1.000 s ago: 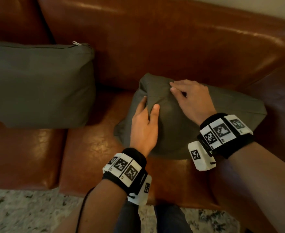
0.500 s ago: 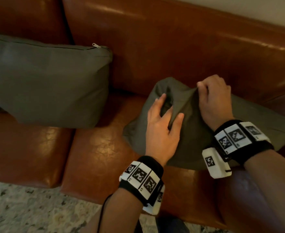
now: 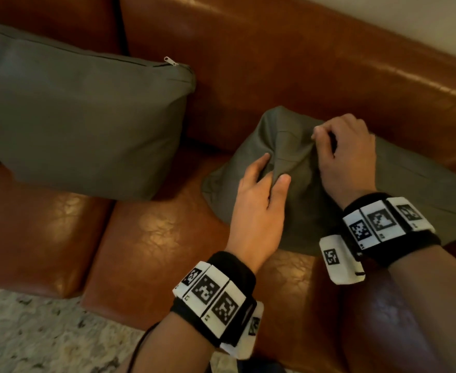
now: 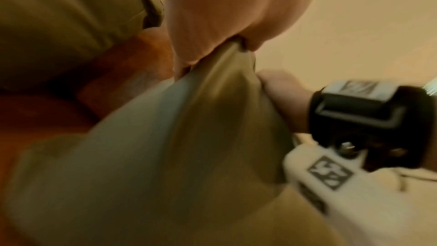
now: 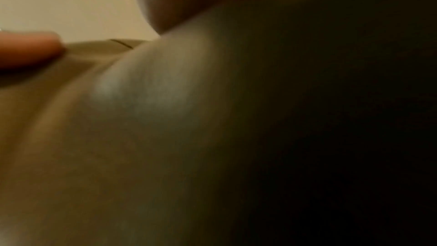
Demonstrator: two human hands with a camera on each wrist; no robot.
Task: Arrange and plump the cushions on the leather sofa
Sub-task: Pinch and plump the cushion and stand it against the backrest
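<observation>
The left hand [image 3: 259,203] has its fingers [image 3: 260,164] and thumb curled into a fold of the slack cushion [image 3: 423,200], pinching the cloth between them; the left wrist view shows that fold drawn up taut into the pinch; the right hand [image 3: 348,157] is bunched into a near fist on the same cloth beside it, its fingers [image 3: 322,131] curled round a ridge of fabric at the cushion's top; the right wrist view is too dark and blurred to add much.

The step in hand looks to be lifting and plumping this cushion; to do it well, both grips should take filling as well as cover, since cloth alone will only stretch; the hands would do better set wider, toward opposite corners, so the stuffing can be shaken out evenly; then the cushion should be stood upright against the sofa [image 3: 302,63] back rather than left slumped on the seat; the leather looks slick, so the base wants seating firmly into the crease.

Outward from the hands: the slack cushion lies flat on the right seat, its far edge touching the backrest; a second cushion [image 3: 81,117], fuller, leans upright against the back on the left seat, well apart from the first, its zip [image 3: 171,61] at the top corner.

Counted: two cushions, both grey-green; one sofa; two hands, each with a marker band at the wrist; a speckled rug [image 3: 33,332] below.
</observation>
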